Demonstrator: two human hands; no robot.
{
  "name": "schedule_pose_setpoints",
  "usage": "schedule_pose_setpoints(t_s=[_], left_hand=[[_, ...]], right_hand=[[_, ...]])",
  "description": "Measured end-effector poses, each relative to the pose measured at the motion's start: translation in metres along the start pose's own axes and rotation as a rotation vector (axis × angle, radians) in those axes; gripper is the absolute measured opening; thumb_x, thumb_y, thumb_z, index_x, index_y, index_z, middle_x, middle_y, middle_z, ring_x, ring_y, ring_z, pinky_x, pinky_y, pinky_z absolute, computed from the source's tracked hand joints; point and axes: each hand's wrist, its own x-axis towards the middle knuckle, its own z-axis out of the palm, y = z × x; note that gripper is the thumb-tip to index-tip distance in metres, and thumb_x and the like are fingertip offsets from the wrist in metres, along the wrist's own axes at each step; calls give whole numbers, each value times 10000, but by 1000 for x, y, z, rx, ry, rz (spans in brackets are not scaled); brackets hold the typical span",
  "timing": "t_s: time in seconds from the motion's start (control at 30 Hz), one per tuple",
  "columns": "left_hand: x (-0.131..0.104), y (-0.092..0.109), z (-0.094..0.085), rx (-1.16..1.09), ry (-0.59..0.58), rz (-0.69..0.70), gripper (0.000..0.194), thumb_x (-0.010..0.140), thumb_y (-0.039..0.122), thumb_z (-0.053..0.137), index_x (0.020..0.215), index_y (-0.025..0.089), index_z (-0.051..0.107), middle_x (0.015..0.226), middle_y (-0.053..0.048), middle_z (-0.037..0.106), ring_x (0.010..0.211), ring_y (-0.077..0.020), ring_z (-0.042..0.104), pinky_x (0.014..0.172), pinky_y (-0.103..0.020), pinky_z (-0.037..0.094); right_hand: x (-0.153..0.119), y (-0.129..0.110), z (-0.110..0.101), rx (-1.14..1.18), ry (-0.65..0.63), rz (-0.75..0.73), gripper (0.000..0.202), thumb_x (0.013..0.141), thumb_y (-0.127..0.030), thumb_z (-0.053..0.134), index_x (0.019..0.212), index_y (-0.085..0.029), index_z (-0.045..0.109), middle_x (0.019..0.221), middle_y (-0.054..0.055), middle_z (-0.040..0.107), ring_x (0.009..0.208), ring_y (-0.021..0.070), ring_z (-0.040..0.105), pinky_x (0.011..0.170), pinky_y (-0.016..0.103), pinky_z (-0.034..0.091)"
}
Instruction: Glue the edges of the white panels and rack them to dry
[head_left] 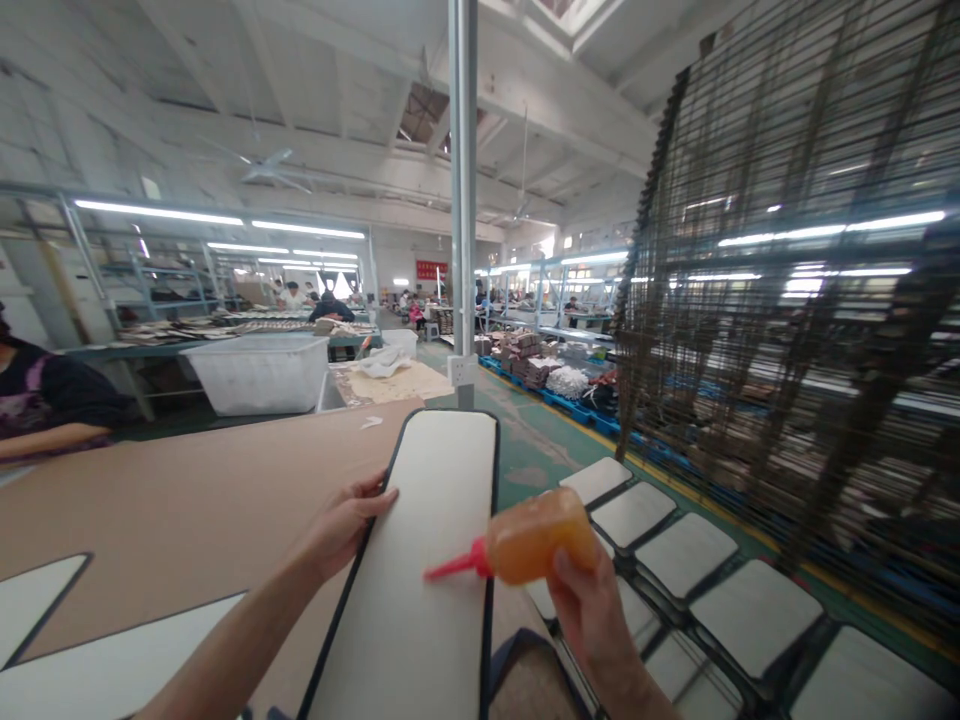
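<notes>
A long white panel with a dark rim and rounded corners stretches away from me in the middle of the view. My left hand grips its left edge, thumb on the white face and fingers behind. In my right hand is a squeeze bottle of amber liquid, tilted sideways. Its red nozzle points left over the panel's face; whether the tip touches the panel is unclear. Another white panel lies on the brown tabletop, and part of one more shows at the left edge.
Several smaller white panels rest on a dark rack at the right. Behind them stands a tall wire rack. A metal post rises beyond the table. A person's arm is at far left, near a white bin.
</notes>
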Motion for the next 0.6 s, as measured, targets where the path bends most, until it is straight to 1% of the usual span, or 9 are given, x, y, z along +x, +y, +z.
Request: schedule_pose_setpoints(t_s=[0.03,0.1,0.17,0.27,0.33,0.4,0.5,0.53,0.6], left_hand=[[3,0,-3,3,13,1,492,642,84,683,1123,105,579,762,-74,720,600,-177,662,535,-238,522],[7,-1,-9,15,34,6,450,667,71,656,1110,99,582,752,-76,719,583,-171,659,519,-230,519],[8,-4,-11,21,34,1,414,689,58,627,1098,94,583,753,-76,719,583,-166,658,524,-228,521],[8,-8,-6,20,-26,-27,398,698,52,611,1093,87,582,751,-79,718,579,-166,655,526,-233,523],[9,-11,0,18,-54,-38,398,695,53,611,1092,84,584,743,-81,717,569,-172,652,518,-240,521],[11,-12,5,15,-42,-43,389,691,47,608,1078,85,594,735,-80,716,571,-176,653,523,-245,522],[12,-15,8,21,-3,-57,360,680,40,614,1035,94,621,727,-75,716,573,-175,654,516,-239,520],[12,-16,8,23,1,-60,352,670,40,624,1016,97,632,724,-73,716,571,-176,654,509,-236,519],[11,-18,8,25,-18,-65,351,647,43,648,993,104,646,726,-70,717,571,-183,656,500,-239,519]], right_hand=[[-10,2,-3,-27,-73,54,512,551,-269,799,1025,-184,628,891,79,683,816,255,635,737,357,516],[-19,2,-6,-72,-116,95,576,530,-268,809,1065,-197,609,955,97,676,857,291,628,759,402,508],[-11,-5,-2,-82,-67,39,536,559,-253,794,1062,-224,609,972,78,673,887,273,619,805,403,489],[15,-16,11,-50,47,-143,468,569,-241,783,1008,-252,622,905,10,670,857,193,609,851,334,459],[22,-15,17,-50,52,-174,435,556,-233,786,963,-250,631,864,-10,666,812,168,605,834,307,460],[16,-7,19,-76,-26,-99,434,562,-244,782,968,-232,628,873,14,669,805,193,610,800,336,474],[1,7,19,-135,-141,6,568,507,-297,811,1030,-205,608,936,73,671,842,273,614,767,413,481],[0,9,19,-145,-136,-1,596,488,-296,820,1036,-206,606,944,75,670,850,281,612,772,422,477],[5,9,21,-135,-71,-72,552,495,-264,818,1008,-222,616,925,46,670,847,256,608,792,394,474]])
